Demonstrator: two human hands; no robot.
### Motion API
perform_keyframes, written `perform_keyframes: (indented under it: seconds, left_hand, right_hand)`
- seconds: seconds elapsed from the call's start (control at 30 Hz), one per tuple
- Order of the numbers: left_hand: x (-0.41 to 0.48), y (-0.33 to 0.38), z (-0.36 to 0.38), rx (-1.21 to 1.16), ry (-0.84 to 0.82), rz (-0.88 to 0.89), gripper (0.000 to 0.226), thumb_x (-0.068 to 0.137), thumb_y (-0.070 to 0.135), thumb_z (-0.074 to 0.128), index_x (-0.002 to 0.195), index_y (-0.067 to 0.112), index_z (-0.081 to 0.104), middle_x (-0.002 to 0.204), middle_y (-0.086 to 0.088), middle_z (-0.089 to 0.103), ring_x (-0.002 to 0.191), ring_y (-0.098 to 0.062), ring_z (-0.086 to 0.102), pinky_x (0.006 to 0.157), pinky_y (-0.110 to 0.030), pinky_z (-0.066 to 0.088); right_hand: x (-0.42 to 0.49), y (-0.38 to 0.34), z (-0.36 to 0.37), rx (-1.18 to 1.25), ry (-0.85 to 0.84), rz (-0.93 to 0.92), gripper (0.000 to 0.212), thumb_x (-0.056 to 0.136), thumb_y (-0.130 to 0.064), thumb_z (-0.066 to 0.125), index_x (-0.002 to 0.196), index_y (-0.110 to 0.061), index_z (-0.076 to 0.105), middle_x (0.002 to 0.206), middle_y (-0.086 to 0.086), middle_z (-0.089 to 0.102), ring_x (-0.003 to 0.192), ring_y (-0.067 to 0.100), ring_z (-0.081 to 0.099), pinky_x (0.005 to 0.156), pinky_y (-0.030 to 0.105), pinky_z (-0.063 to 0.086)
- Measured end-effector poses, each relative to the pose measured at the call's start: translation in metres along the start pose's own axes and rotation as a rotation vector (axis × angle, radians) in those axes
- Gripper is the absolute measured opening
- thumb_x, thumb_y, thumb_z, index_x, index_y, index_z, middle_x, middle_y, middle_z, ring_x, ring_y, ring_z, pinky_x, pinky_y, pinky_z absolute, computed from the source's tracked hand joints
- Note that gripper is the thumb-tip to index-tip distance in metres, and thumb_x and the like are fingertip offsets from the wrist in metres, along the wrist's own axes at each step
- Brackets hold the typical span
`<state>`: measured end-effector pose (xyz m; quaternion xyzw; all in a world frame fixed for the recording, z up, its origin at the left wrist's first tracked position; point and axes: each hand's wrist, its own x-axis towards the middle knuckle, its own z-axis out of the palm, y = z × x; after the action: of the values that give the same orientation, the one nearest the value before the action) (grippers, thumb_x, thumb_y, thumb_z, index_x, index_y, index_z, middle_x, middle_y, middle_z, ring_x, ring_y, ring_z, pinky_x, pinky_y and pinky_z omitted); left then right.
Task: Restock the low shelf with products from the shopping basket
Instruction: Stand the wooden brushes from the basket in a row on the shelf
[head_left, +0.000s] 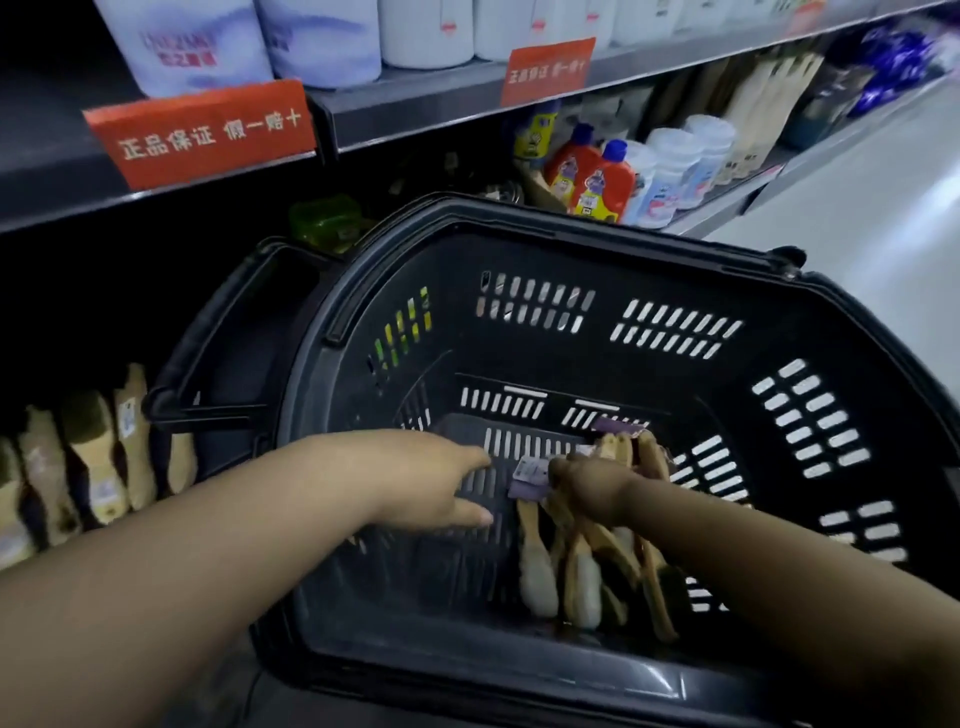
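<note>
A black slotted shopping basket (841, 332) fills the middle of the view. At its bottom lie several wooden-handled brushes (582, 566) with purple tags. My right hand (592, 486) is down among them and grips the tagged handle ends of a bunch. Inside the basket, just left of the brushes, my left hand (415, 480) hovers with straight spread fingers and holds nothing. On the dark low shelf at the far left stands a row of matching wooden brushes (98, 462).
The basket's handle (228, 332) is folded out toward the shelf. Above run shelf edges with red price signs (208, 132). Orange bottles (597, 182) and white tubs (675, 161) stand further right, a green item (324, 221) sits behind the basket, and pale floor (883, 197) lies at the right.
</note>
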<state>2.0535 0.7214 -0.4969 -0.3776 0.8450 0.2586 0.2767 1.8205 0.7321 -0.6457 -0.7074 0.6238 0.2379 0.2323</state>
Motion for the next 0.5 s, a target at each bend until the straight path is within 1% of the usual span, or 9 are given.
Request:
perform_keyframes:
  seconds: [0.07,0.13,0.2,0.27,0.33,0.37,0.4,0.43,0.5]
  left_hand:
    - [0.009,0.008,-0.003,-0.096,0.01,-0.033,0.058,0.092,0.055,0.042,0.14,0.024,0.036,0.136,-0.001,0.05,0.117,-0.021,0.05,0.084,-0.026,0.037]
    - [0.018,0.013,-0.004,-0.222,0.056,-0.078,0.05,0.093,0.054,0.04,0.125,0.018,0.054,0.122,-0.002,0.058,0.108,-0.02,0.055,0.085,-0.026,0.041]
    - [0.025,0.012,-0.002,-0.42,0.063,-0.135,0.053,0.094,0.056,0.035,0.11,0.014,0.064,0.107,-0.001,0.066,0.102,-0.018,0.058,0.086,-0.027,0.041]
    - [0.03,0.011,-0.001,-0.697,-0.005,-0.197,0.064,0.092,0.06,0.031,0.106,0.009,0.067,0.1,-0.004,0.072,0.104,-0.02,0.06,0.086,-0.029,0.039]
    - [0.034,0.01,-0.003,-0.956,-0.076,-0.262,0.074,0.089,0.066,0.027,0.119,0.006,0.059,0.1,-0.01,0.073,0.104,-0.025,0.06,0.087,-0.034,0.04]
    - [0.035,0.009,-0.004,-1.077,-0.089,-0.277,0.076,0.089,0.066,0.026,0.131,0.006,0.047,0.105,-0.015,0.07,0.11,-0.029,0.058,0.094,-0.037,0.039]
    - [0.036,0.008,-0.006,-1.195,-0.076,-0.283,0.075,0.09,0.065,0.028,0.139,0.009,0.036,0.111,-0.018,0.067,0.118,-0.032,0.054,0.101,-0.041,0.036]
    - [0.036,0.008,-0.008,-1.293,-0.037,-0.282,0.07,0.091,0.06,0.033,0.141,0.011,0.033,0.114,-0.018,0.065,0.123,-0.034,0.049,0.106,-0.043,0.031]
    - [0.034,0.006,-0.012,-1.406,0.077,-0.277,0.042,0.095,0.041,0.045,0.124,0.01,0.05,0.107,-0.013,0.066,0.121,-0.031,0.051,0.108,-0.042,0.03]
  right_hand:
    - [-0.003,-0.001,-0.016,0.013,0.069,0.001,0.028,0.091,-0.016,0.051,0.119,-0.015,0.05,0.118,0.008,0.056,0.11,0.027,0.056,0.081,0.029,0.042]
    - [-0.013,0.0,-0.048,0.116,0.222,0.048,0.021,0.088,-0.016,0.054,0.109,-0.015,0.051,0.103,0.005,0.059,0.094,0.023,0.058,0.069,0.025,0.04]
    - [-0.03,0.002,-0.081,0.34,0.396,0.122,0.014,0.086,-0.017,0.056,0.098,-0.016,0.048,0.095,0.002,0.058,0.082,0.019,0.055,0.059,0.023,0.039]
    - [-0.049,-0.002,-0.096,0.73,0.484,0.173,0.014,0.085,-0.018,0.062,0.089,-0.015,0.049,0.091,0.003,0.062,0.079,0.017,0.061,0.054,0.023,0.047]
    - [-0.069,-0.017,-0.093,1.348,0.393,0.155,0.012,0.085,-0.009,0.063,0.086,-0.012,0.051,0.098,0.015,0.066,0.082,0.022,0.069,0.063,0.027,0.057]
    - [-0.077,-0.027,-0.089,1.616,0.304,0.116,0.01,0.086,-0.005,0.061,0.085,-0.009,0.052,0.101,0.02,0.065,0.084,0.025,0.07,0.068,0.029,0.059]
    - [-0.083,-0.036,-0.083,1.794,0.23,0.071,0.011,0.086,0.0,0.059,0.083,-0.007,0.051,0.102,0.022,0.064,0.085,0.027,0.071,0.07,0.031,0.06]
    - [-0.086,-0.045,-0.077,1.887,0.174,0.024,0.014,0.086,0.003,0.058,0.08,-0.006,0.05,0.101,0.022,0.065,0.084,0.028,0.071,0.07,0.03,0.06]
    - [-0.087,-0.059,-0.065,1.903,0.105,-0.093,0.021,0.085,0.006,0.057,0.076,-0.009,0.046,0.088,0.015,0.068,0.077,0.023,0.071,0.068,0.028,0.06]
